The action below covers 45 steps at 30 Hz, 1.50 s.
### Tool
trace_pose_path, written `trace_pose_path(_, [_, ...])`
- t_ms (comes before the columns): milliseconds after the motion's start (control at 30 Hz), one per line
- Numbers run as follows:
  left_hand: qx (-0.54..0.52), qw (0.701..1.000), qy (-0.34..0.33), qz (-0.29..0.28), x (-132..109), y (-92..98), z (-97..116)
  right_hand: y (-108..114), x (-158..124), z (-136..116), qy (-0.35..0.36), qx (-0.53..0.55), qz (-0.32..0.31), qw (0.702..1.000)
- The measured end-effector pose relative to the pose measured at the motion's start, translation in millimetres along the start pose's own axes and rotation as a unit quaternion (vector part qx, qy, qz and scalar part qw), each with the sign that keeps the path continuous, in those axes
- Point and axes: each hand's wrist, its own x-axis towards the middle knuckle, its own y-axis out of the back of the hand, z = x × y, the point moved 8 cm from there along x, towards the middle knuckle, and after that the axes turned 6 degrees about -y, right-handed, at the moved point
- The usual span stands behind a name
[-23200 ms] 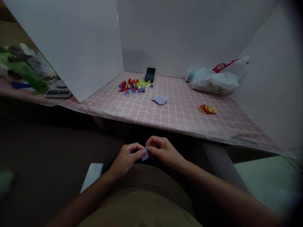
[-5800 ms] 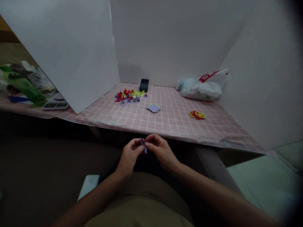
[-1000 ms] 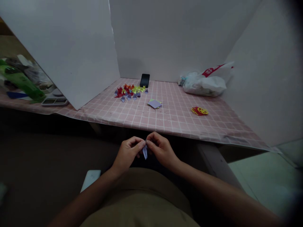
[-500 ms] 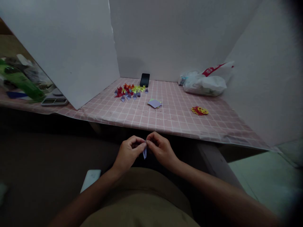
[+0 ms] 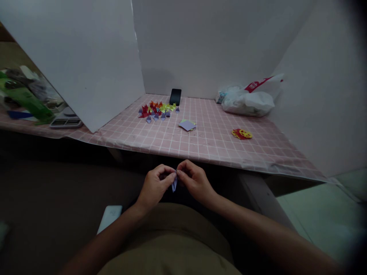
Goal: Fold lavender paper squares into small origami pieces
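Note:
A small folded lavender paper (image 5: pixel 174 185) hangs between my hands, over my lap and in front of the table edge. My left hand (image 5: pixel 156 183) pinches its upper end from the left with thumb and forefinger. From the other side my right hand (image 5: pixel 195 181) pinches the same end, the fingertips almost touching. Fingers cover the top of the paper; its lower end shows as a narrow split point. On the table beyond lies a stack of square paper sheets (image 5: pixel 187 125), lavender on top. Behind it to the left stand several folded paper figures (image 5: pixel 156 110) in red, orange, yellow and lavender.
A black phone (image 5: pixel 175 97) leans on the back panel. Plastic bags (image 5: pixel 248 102) sit at the back right, and red and yellow cut-outs (image 5: pixel 242 133) lie nearer. A kitchen scale (image 5: pixel 66 120) is beyond the left panel (image 5: pixel 86 57). A white slab-shaped device (image 5: pixel 110 217) lies beside my left forearm.
The lower end of the folded paper has swung very slightly left. Both hands keep their pinch in nearly the same place, and the table is unchanged.

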Motion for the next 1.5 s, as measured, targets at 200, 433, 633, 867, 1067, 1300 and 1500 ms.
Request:
trace_pose_path(200, [-0.032, 0.999, 0.031, -0.009, 0, -1.9, -6, -1, -1, 3, -0.007, 0.012, -0.009, 1.000])
trace_pose_path(433, [-0.049, 0.998, 0.040, -0.010, -1, -2.4, -5, -4, 0, 4, -0.024, 0.051, -0.033, 0.998])
trace_pose_path(633, [-0.047, 0.998, 0.032, -0.006, -1, -1.4, -3, -5, 2, 1, -0.039, 0.115, -0.062, 0.991])
trace_pose_path(867, [-0.020, 0.999, 0.025, -0.011, -1, -0.2, -5, -7, 3, 3, -0.061, 0.111, -0.069, 0.989])
trace_pose_path(1067, [-0.034, 0.999, 0.011, -0.024, -2, -1.1, -1, -6, 4, 2, -0.056, 0.095, -0.065, 0.992])
trace_pose_path(1300, [-0.024, 0.999, 0.023, -0.017, -2, -1.0, -2, -7, 3, 3, -0.055, 0.092, -0.061, 0.992])
trace_pose_path(1500, [0.029, 0.999, -0.026, 0.001, -2, 1.3, 4, -8, 4, 3, -0.055, 0.103, -0.073, 0.990])
